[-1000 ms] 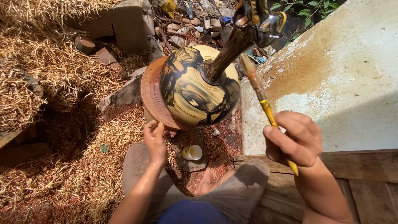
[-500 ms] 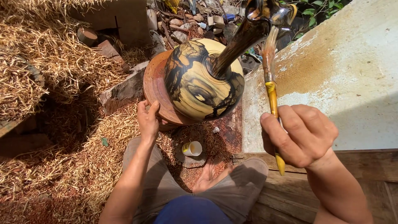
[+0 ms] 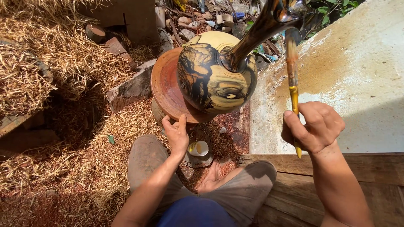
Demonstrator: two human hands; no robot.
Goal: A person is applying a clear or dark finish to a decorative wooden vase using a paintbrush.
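While clenched at right of frame, right hand (image 3: 313,126) gripping yellow-handled brush (image 3: 293,90); left hand (image 3: 176,133), fingers loosely spread, touching terracotta turntable (image 3: 165,86) under glossy round vase (image 3: 214,75).

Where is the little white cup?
In the head view, the cup sits on the ground at bottom centre, just right of the left hand and below the vase on its wheel.

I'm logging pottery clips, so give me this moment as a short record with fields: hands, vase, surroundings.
left hand: left hand open, fingers at the rim of the round reddish turntable
right hand: right hand grips a yellow-handled brush, bristles up by the vase's dark glossy neck
vase: yellow and black vase, round body, on the turntable
nearby: small white cup on the ground; straw to the left
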